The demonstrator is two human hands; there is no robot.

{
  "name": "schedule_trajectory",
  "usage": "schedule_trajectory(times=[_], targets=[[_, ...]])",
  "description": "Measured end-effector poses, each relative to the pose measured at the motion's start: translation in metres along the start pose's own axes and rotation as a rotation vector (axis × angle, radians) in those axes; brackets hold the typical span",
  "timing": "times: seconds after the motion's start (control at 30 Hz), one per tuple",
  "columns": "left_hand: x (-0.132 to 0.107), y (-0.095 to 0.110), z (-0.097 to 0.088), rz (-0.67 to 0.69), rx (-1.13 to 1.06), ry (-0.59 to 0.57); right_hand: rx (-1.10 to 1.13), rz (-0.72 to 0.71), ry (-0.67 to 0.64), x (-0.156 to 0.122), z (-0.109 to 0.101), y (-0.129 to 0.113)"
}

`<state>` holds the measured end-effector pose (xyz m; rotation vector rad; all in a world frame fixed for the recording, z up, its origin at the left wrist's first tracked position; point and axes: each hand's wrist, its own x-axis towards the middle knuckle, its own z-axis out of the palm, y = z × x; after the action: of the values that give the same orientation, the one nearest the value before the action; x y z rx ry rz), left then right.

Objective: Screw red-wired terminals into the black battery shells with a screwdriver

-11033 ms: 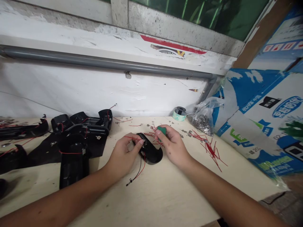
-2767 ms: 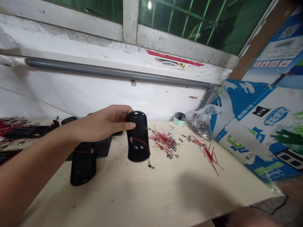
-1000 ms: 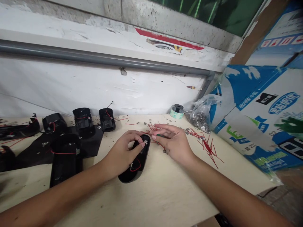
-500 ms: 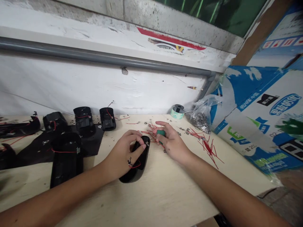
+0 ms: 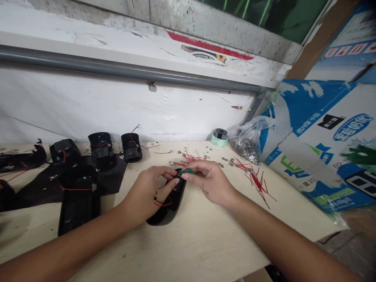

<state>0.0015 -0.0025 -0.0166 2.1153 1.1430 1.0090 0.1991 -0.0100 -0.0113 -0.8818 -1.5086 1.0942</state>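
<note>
A black, elongated plastic housing (image 5: 167,213) lies on the table, its open side up and a thin red wire with a dark end showing at its left rim. My left hand (image 5: 151,188) is bent over it, thumb and fingers closed together at the far end; whatever small part lies between the fingertips is hidden. Between the fingers of my right hand (image 5: 210,181) is a small green handle (image 5: 187,171), its tip close to my left fingertips at the housing's far end. I cannot make out the tip.
Several more black housings with red wires (image 5: 132,148) stand at left, some on a black sheet (image 5: 113,182). Cut red wires (image 5: 258,184) and small metal pieces lie scattered behind and right. A tape roll (image 5: 219,138), a clear bag of metal parts (image 5: 248,145) and a printed carton (image 5: 320,145) border the right.
My right hand has moved left, bringing the green handle from above the red wires to the housing's far end. My left hand stays at the housing.
</note>
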Motion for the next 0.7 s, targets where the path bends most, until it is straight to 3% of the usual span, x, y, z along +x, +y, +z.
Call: schedule_trajectory(times=[0.43, 0.7], targets=[[-0.002, 0.014, -0.003, 0.077, 0.06, -0.038, 0.024, 0.126, -0.101, 0.001, 0.0, 0.002], [-0.003, 0.014, -0.003, 0.065, 0.042, -0.071, 0.0, 0.092, -0.094, 0.001, 0.002, 0.002]])
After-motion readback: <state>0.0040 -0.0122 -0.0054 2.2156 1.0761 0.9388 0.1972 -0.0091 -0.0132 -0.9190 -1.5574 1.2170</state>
